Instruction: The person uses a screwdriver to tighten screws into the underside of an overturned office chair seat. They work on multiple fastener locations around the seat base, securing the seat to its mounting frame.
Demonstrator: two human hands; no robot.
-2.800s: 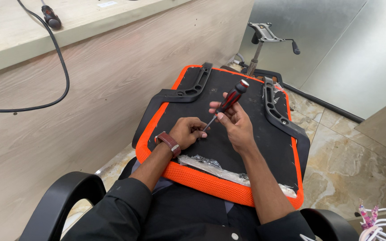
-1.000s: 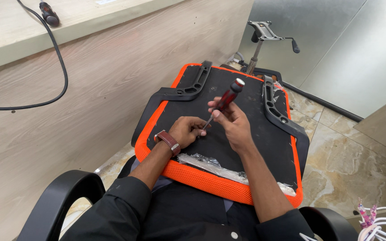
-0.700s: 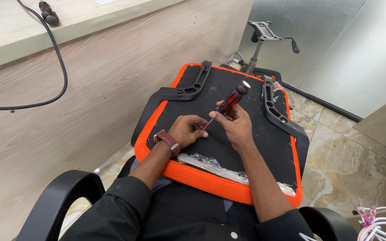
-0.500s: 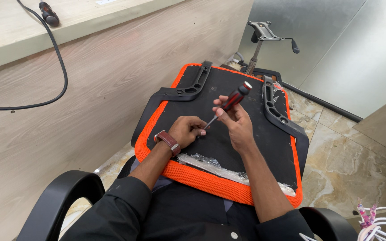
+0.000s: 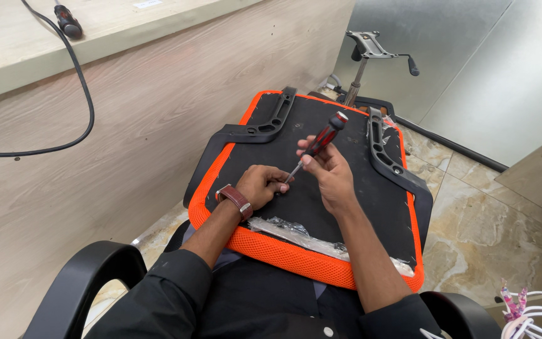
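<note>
Screwdriver [image 5: 319,145], red and black in the handle, slants across an upturned orange-rimmed seat base [image 5: 265,248] lying on the person's lap; against the earlier frames it has barely shifted, only tilting a little, so the screw work looks to be going on at the same spot. Left hand [image 5: 260,186] rests curled at the tip, fingers pinched near the blade's point. Right hand [image 5: 329,174] closes around the shaft below the handle. A wooden wall [image 5: 127,138] crowds the left edge; a black armrest bracket [image 5: 389,160] borders the right, with open tiled floor [image 5: 497,220] beyond.
</note>
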